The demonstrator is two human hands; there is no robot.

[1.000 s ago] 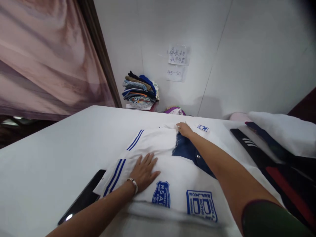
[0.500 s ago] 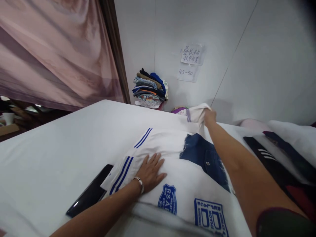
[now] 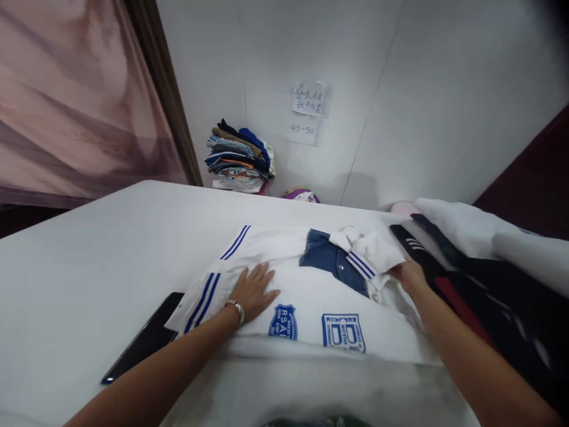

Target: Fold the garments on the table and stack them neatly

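A white shirt with blue stripes, blue printed badges and a denim patch lies spread over the white table. My left hand rests flat on it, fingers spread, beside the striped hem. At the shirt's right side, my right hand is closed on its white sleeve, which is folded in so the striped cuff lies over the denim. The fingertips of that hand are partly hidden by the cloth. A flat glossy black object sticks out from under the hem at left.
Dark folded garments and a white cloth lie along the right side. Behind the table's far edge stands a stack of folded clothes. Handwritten paper notes hang on the wall, and a pink curtain hangs at left.
My right hand has come from beyond the far edge toward me and to the right, bringing the sleeve down across the denim patch. My left hand stays flat on the shirt. The view has turned right.
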